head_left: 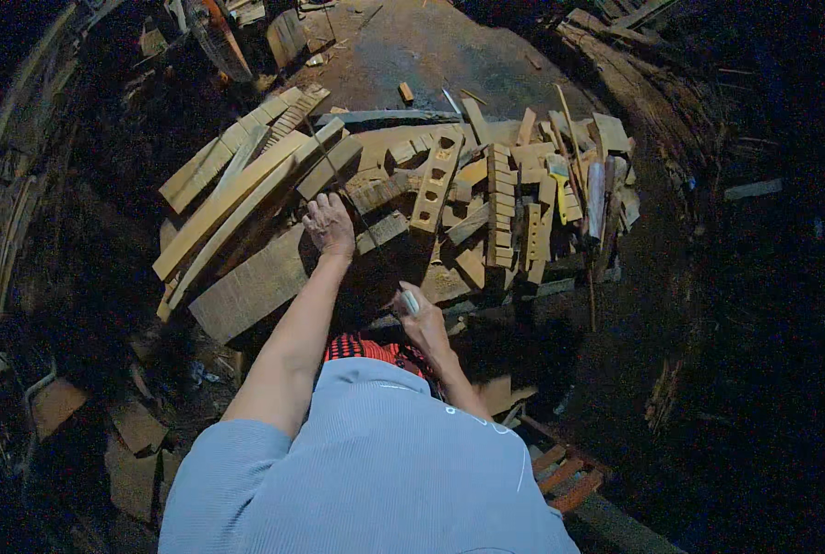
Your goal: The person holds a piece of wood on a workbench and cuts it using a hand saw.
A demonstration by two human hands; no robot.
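Note:
My left hand (329, 226) is closed over the end of a wide wooden board (251, 286), its fingers bent down on the wood. A thin dark rod or cord (350, 198) runs slantwise just beyond that hand. Closer to my body, my right hand (422, 325) is closed around a short, pale, rounded thing (411, 302), perhaps a tool handle; its other end is lost in shadow. Beyond both hands lies a wooden piece with a row of holes (437, 178). A notched wooden piece (502, 208) is to its right.
Long curved wooden strips (233, 205) lie at the left of the workbench. On the right are loose offcuts, a yellow-handled tool (561, 192) and a pale cylinder (596, 201). A small wood block (405, 92) rests on the ground beyond. Reddish slats (569, 478) stand at lower right.

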